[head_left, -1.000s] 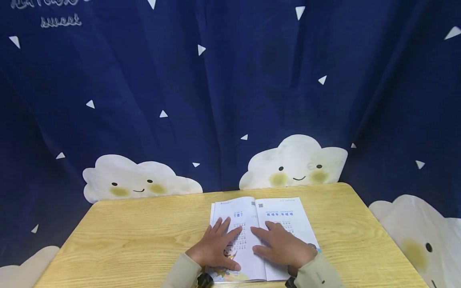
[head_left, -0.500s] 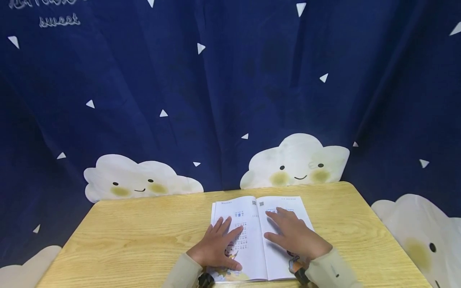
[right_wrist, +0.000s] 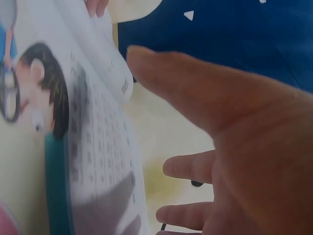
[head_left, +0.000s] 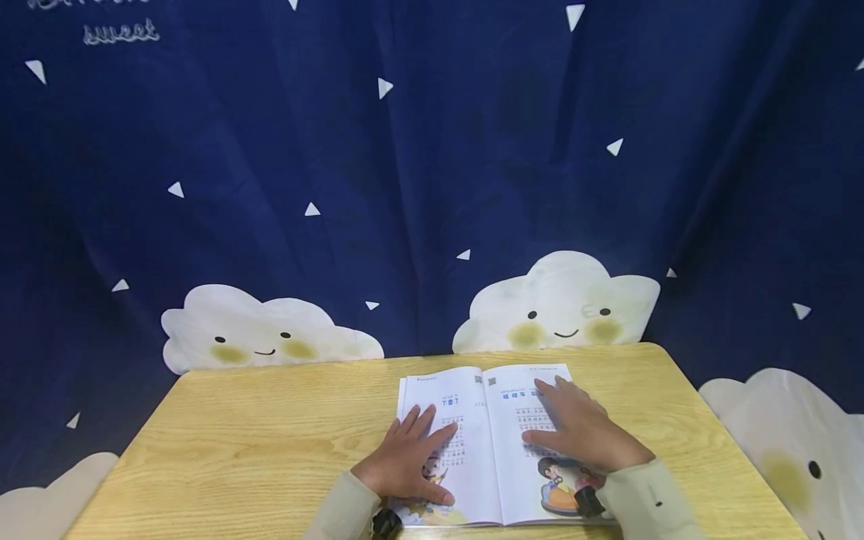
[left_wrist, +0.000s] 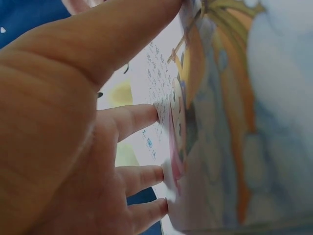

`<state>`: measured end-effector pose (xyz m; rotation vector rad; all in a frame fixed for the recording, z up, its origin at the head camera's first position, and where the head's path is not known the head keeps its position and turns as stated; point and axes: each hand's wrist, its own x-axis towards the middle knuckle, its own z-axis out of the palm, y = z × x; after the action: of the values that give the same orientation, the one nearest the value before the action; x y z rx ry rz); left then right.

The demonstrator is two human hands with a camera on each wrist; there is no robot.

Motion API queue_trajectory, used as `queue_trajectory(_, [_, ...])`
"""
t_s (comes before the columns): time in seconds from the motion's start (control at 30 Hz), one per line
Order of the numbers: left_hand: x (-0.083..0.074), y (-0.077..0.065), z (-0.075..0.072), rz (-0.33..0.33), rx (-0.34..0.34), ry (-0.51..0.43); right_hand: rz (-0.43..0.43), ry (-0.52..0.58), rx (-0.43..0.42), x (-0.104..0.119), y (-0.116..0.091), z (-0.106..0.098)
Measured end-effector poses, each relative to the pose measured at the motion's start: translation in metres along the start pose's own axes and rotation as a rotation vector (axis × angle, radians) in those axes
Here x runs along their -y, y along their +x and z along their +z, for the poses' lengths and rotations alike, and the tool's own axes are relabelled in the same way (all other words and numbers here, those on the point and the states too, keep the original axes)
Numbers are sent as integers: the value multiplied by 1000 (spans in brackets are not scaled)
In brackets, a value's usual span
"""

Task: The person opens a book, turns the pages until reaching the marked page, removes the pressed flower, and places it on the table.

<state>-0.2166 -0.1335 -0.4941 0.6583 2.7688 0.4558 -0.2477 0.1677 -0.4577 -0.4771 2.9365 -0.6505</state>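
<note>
An open book (head_left: 475, 484) with printed text and coloured drawings lies on the wooden table. My left hand (head_left: 403, 459) rests spread on its left page, thumb toward the lower middle. In the left wrist view the fingertips (left_wrist: 159, 172) touch the paper beside a drawn figure. Over the right page is my right hand (head_left: 586, 430), fingers straight and pointing toward the page's upper right part. The right wrist view shows its thumb (right_wrist: 171, 78) and fingers apart from the page (right_wrist: 105, 142), with a shadow on the print. Part of the text is hidden under each hand.
The light wooden table (head_left: 256, 442) extends to both sides of the book. Behind it hangs a dark blue curtain (head_left: 418, 172) with white triangles and smiling clouds (head_left: 560, 300). A dark device (head_left: 386, 523) sits at my left wrist, below the sleeve (head_left: 346, 506).
My right hand has moved from near the book's middle fold rightward and away from me across the right page, uncovering its text and a drawing. The left hand has stayed in place.
</note>
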Motion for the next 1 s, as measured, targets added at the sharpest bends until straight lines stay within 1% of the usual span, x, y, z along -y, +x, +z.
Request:
queue_trajectory(0.1, [1, 2, 1, -4, 2, 4, 3, -19, 0, -6, -1, 1])
queue_trajectory(0.37, [1, 2, 3, -6, 5, 6, 86, -76, 34, -16, 2, 5])
queue_trajectory(0.53, [-1, 1, 2, -7, -2, 3, 111, -59, 54, -20, 2, 7])
queue_trajectory(0.77, [0, 0, 1, -7, 1, -15, 169, -60, 82, -22, 5, 10])
queue_trajectory(1.0, [0, 1, 0, -7, 3, -8, 188, -14, 103, -25, 6, 12])
